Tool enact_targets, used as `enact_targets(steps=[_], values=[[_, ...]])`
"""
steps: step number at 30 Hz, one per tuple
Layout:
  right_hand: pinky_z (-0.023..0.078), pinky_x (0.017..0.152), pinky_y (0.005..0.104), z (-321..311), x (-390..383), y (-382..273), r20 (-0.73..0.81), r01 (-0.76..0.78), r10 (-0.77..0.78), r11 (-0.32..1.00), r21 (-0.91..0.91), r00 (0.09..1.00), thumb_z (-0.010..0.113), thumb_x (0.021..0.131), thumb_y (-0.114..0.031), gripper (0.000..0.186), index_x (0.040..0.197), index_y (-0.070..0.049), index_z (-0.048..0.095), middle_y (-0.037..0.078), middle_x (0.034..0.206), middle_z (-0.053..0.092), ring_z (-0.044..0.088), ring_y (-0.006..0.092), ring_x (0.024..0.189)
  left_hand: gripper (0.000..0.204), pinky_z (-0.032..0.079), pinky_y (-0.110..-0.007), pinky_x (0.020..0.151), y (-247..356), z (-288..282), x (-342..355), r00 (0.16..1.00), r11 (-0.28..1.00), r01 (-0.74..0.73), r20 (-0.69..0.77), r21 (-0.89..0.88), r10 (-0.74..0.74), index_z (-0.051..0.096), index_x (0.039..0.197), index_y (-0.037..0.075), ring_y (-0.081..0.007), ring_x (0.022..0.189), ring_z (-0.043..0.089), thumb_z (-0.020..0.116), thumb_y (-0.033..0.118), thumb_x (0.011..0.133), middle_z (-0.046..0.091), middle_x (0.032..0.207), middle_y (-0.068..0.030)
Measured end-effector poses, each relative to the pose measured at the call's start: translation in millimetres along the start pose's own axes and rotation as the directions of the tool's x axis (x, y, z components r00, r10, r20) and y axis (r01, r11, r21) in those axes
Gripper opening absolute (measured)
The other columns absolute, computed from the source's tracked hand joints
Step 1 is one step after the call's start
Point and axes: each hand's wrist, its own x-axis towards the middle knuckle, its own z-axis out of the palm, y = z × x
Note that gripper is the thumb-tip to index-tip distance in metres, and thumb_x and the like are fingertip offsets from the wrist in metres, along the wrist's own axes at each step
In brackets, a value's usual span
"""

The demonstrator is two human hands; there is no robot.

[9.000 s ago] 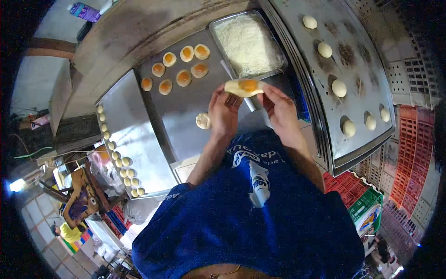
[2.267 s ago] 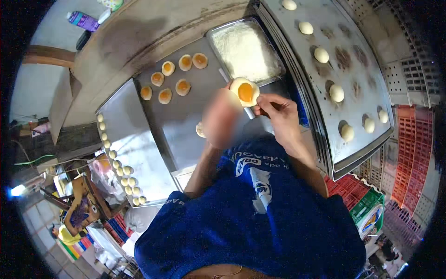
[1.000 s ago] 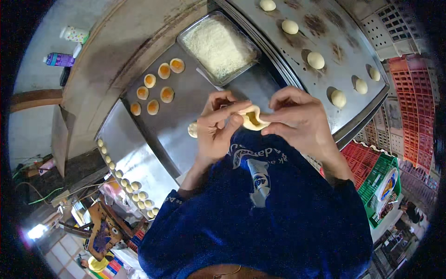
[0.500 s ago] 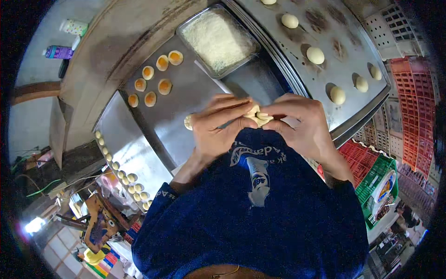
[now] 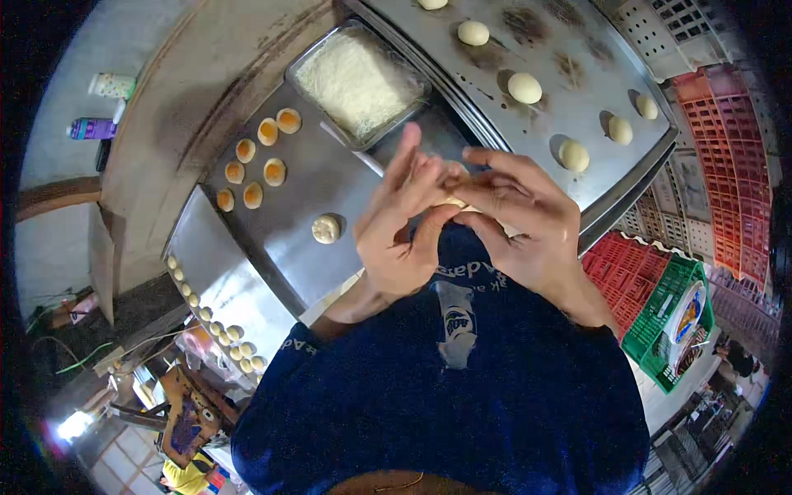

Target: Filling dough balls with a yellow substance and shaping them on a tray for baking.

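Close in front of my chest, a piece of pale dough (image 5: pixel 450 204) is pinched between both hands, mostly hidden behind the fingers. My left hand (image 5: pixel 394 224) has its thumb and bent fingers on one side of it, with one finger pointing up. Opposite, my right hand (image 5: pixel 528 221) presses the dough with thumb and fingertips. On the metal worktop to the left lies a single round dough piece (image 5: pixel 327 228). Farther up are several flat dough rounds (image 5: pixel 274 172) with orange filling in their middles.
A metal tray of white flour (image 5: pixel 360 78) stands beyond my hands. To the right, a large baking tray (image 5: pixel 544 41) carries several spaced dough balls (image 5: pixel 525 87). Small dough balls (image 5: pixel 233 333) line another tray at left. Red crates (image 5: pixel 627 276) and a green crate (image 5: pixel 660 330) are at right.
My fingers have shifted around the dough, covering more of it. My left hand's fingers have lifted more upright. The lone dough piece beside my left hand is now fully visible.
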Motion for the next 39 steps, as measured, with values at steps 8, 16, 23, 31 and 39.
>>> enact_targets(steps=[8,16,23,31,39], values=[[0.046,0.058,0.0243,-28,1,8,0.114,-0.023,0.026,0.999,-0.031,0.993,0.079,0.070,0.004,0.019,0.087,-0.004,0.077,0.007,0.089,0.069,0.057,0.0137,0.064,0.031,0.052,-0.028,0.079,-12,54,0,0.941,0.821,0.149,-0.175,-0.551,-0.289,0.065,0.102,-0.005,-0.0228,0.088,0.067,0.050,0.022,0.101,0.064,0.110,-0.0195],[0.045,0.055,0.0248,-45,8,27,0.248,0.111,-0.126,0.991,0.071,0.961,0.078,0.071,0.004,0.015,0.084,-0.004,0.075,0.006,0.084,0.069,0.058,0.0132,0.064,0.057,0.045,-0.023,0.049,-13,36,14,0.737,0.713,0.676,0.165,-0.188,-0.655,0.065,0.090,-0.003,-0.0147,0.060,0.058,0.039,0.045,0.104,0.065,0.078,-0.0103],[0.045,0.056,0.0252,-67,14,28,0.392,0.015,-0.052,0.995,0.095,0.918,0.078,0.070,0.004,0.015,0.084,-0.002,0.074,0.005,0.084,0.070,0.058,0.0134,0.065,0.053,0.036,-0.022,0.038,-16,47,23,0.526,0.411,0.850,0.494,-0.328,-0.692,0.065,0.088,-0.002,-0.0122,0.049,0.053,0.044,0.044,0.103,0.062,0.068,-0.0084],[0.047,0.057,0.0260,-82,22,44,0.375,0.164,-0.143,0.986,-0.024,0.916,0.073,0.070,0.009,0.019,0.086,-0.001,0.073,0.005,0.092,0.071,0.062,0.0147,0.067,0.053,0.032,-0.021,0.034,-27,83,14,0.767,0.622,0.561,0.062,-0.546,-0.638,0.063,0.091,-0.001,-0.0129,0.046,0.052,0.042,0.047,0.102,0.061,0.068,-0.0091],[0.047,0.057,0.0257,-81,25,52,0.321,0.208,-0.194,0.978,-0.010,0.927,0.074,0.072,0.006,0.016,0.087,-0.001,0.074,0.005,0.092,0.071,0.062,0.0141,0.070,0.048,0.036,-0.023,0.036,-22,80,13,0.611,0.590,0.766,0.005,-0.257,-0.791,0.060,0.102,0.000,-0.0136,0.051,0.054,0.045,0.046,0.101,0.062,0.079,-0.0101]])
